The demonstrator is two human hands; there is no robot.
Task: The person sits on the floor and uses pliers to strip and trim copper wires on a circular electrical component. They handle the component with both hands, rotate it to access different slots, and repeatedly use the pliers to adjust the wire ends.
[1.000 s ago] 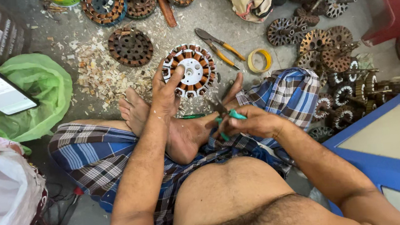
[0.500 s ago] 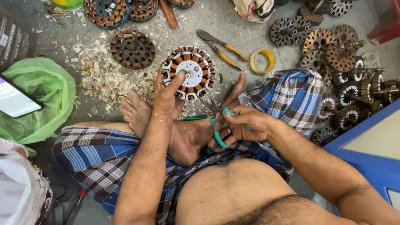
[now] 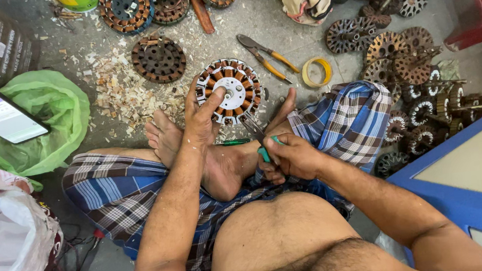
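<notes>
— Looking down from the head view: where does the wound stator (image 3: 229,91) sit against the hands?
— Just ahead of them, propped on the floor (image 3: 301,26) past the crossed feet. The left hand (image 3: 201,118) is on it, fingers spread over its near-left rim, thumb toward the pale hub.
— And the other one?
— The right hand (image 3: 291,155) is closed around green-handled pliers (image 3: 260,139), near the right knee. It lies just behind and right of the stator, not touching it.
— Which way does the tool run?
— Its long axis slants forward and leftward, nose toward the stator's near edge; whether the tip meets the windings I cannot tell.
— So the left is nearer?
— Yes, it touches.
</notes>
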